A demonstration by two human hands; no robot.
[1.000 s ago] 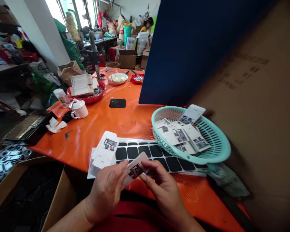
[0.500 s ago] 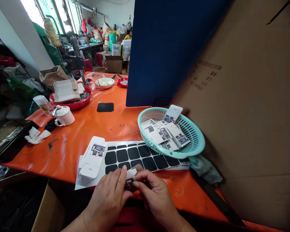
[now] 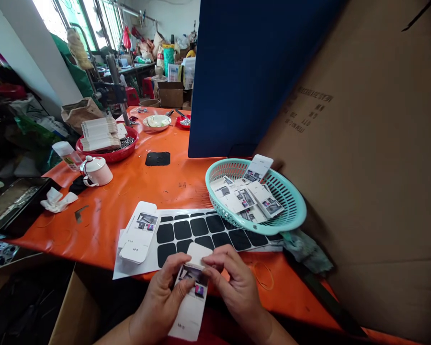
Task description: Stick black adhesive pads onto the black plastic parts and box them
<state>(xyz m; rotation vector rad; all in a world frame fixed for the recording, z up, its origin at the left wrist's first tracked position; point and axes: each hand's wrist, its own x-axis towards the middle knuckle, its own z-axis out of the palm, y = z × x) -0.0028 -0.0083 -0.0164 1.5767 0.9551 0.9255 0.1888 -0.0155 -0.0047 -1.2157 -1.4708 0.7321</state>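
Observation:
A white printed card sleeve (image 3: 189, 311) with small pictures on its face is held at the table's front edge, its rounded flap end pointing away from me. My left hand (image 3: 165, 294) grips its left side, the thumb across the printed picture. At the upper right side, my right hand (image 3: 233, 282) pinches it near the flap fold. Just beyond lies a sheet of black rounded-square stickers (image 3: 201, 230), partly covered by the hands. To the left, a stack of similar cards (image 3: 140, 235) rests on the sheet's white end.
A turquoise basket (image 3: 294, 213) holding several such cards stands on the right, beside a large cardboard box (image 3: 373, 167) and a blue panel (image 3: 258, 76). On the orange table (image 3: 129, 187) are a lidded cup (image 3: 97, 171), a red basin (image 3: 129, 148) and a black pad (image 3: 158, 158).
The card has swung from being mostly hidden between my hands to showing its printed face lengthwise. My left hand has turned, bringing its thumb onto the face; my right fingers stay near the top.

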